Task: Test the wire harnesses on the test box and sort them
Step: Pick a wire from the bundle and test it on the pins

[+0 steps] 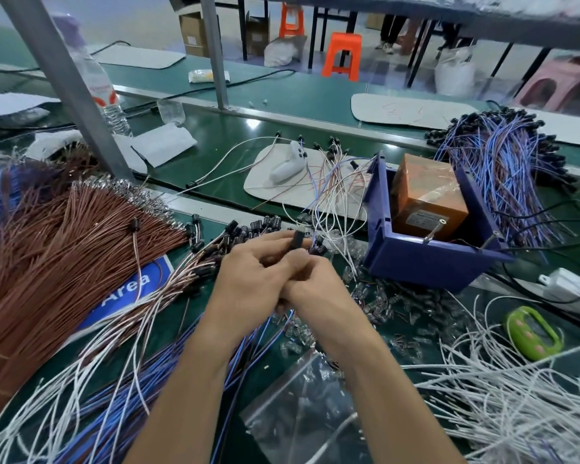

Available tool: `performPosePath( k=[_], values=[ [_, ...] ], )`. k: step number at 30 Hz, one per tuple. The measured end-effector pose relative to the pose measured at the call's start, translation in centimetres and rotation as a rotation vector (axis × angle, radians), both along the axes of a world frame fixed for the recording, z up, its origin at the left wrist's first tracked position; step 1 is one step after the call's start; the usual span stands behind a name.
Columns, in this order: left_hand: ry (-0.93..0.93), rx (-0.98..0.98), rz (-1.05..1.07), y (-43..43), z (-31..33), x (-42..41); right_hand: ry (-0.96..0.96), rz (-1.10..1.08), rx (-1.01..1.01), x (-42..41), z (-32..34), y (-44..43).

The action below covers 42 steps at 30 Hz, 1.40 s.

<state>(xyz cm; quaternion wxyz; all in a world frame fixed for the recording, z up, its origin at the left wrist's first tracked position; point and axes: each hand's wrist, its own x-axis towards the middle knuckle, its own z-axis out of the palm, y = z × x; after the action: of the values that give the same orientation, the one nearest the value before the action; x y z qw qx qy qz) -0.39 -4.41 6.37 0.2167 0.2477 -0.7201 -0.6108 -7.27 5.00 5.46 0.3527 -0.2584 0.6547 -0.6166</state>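
My left hand (248, 272) and my right hand (310, 283) meet at the middle of the bench, both closed around one wire harness; its black connector (298, 239) sticks up between my fingertips. Its wires are hidden in my palms. The orange test box (426, 192) sits inside a blue bin (416, 259) just to the right of my hands, with metal probe pins at its near edge. A row of harnesses with black connectors (221, 239) lies left of my hands. A bundle of blue and purple harnesses (503, 169) is piled behind the bin.
Brown wires (64, 236) fan out at left; white wires (516, 396) lie loose at right. Small clear connectors (382, 296) and a plastic bag (308, 413) lie near my wrists. A green timer (533, 333), a power strip (570, 289), a water bottle (98, 82) and a grey post (71, 85) stand around.
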Motion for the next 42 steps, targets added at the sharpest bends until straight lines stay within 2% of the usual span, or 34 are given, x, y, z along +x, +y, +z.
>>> performPosePath(
  k=[4,8,11,13,15,17,19,21,23,25,28,31,33,38,42],
  values=[
    [0.072,0.158,-0.232,0.6,1.3,0.4,-0.096,-0.228,-0.217,-0.4,1.9,3.0],
    [-0.099,0.181,-0.33,1.0,1.3,1.8,-0.126,-0.501,-0.315,-2.4,3.8,8.3],
    [-0.218,0.17,-0.38,1.7,1.1,2.2,-0.276,-0.624,-0.365,-3.4,3.7,12.2],
    [-0.321,0.029,-0.366,1.9,1.1,2.2,-0.425,-0.681,-0.451,-4.2,3.5,14.8],
    [-0.467,-0.226,-0.292,1.9,0.7,2.1,-0.481,-0.748,-0.474,-4.9,3.2,17.2],
    [-0.624,-0.521,-0.2,2.4,0.6,2.0,-0.334,-0.792,-0.35,-5.3,2.9,19.0],
    [-0.58,-0.651,-0.188,4.2,0.5,1.4,0.019,-0.714,-0.008,-4.9,3.1,19.7],
    [-0.413,-0.524,-0.318,6.3,0.4,0.3,0.327,-0.457,0.298,-3.8,3.5,19.1],
    [-0.251,-0.377,-0.452,8.4,0.2,-0.6,0.341,-0.181,0.371,-2.5,4.0,18.1],
    [-0.151,-0.317,-0.485,9.4,-0.1,-1.2,0.243,-0.058,0.289,-1.8,3.6,17.6],
    [-0.08,-0.14,-0.43,9.8,-0.6,-1.2,0.165,-0.105,0.3,-2.1,2.8,18.1],
    [-0.106,-0.04,-0.389,9.1,-1.0,-1.0,0.167,-0.184,0.392,-2.5,2.0,19.1],
    [-0.122,0.025,-0.385,8.5,-1.1,-1.1,0.151,-0.213,0.373,-2.3,2.0,19.2],
    [-0.125,0.026,-0.346,8.3,-0.8,-1.3,0.081,-0.235,0.284,-1.8,1.7,19.0],
    [-0.124,0.021,-0.25,7.6,-0.7,-1.1,-0.012,-0.358,0.159,-1.9,1.7,19.7]
  ],
)
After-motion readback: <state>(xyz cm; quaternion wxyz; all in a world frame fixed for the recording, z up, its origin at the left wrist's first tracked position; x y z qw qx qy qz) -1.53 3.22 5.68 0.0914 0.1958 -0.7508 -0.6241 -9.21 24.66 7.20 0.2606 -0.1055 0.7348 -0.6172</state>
